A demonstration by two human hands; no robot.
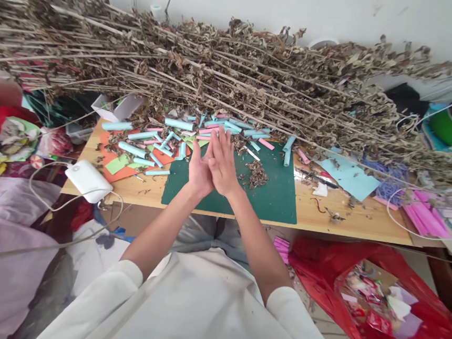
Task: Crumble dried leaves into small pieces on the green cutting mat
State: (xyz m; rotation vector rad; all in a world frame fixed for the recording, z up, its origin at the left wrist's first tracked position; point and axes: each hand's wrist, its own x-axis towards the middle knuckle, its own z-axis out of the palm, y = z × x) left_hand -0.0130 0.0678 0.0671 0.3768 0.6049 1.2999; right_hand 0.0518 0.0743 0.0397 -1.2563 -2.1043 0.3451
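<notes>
Over the dark green cutting mat (226,204), my left hand (198,173) and my right hand (223,164) meet palm against palm. The right lies across the left, with the fingers of both stretched out. Whatever may be between the palms is hidden. Just right of the hands is a small heap of crumbled dry leaves (257,175) on the mat. Rolled blue paper tubes (133,150) and pink paper tubes (266,144) lie scattered beyond and to the left, among leaf bits. A thin white stick (252,154) rests close to the right fingertips.
Long dried leafy stalks (218,76) span the back of the wooden table (324,217). Left are a white corded device (89,181) and orange paper (110,141). Right are a blue sheet (350,175), a pen (318,178) and purple strands (389,178). Below hangs a red bag (321,257) with wrappers.
</notes>
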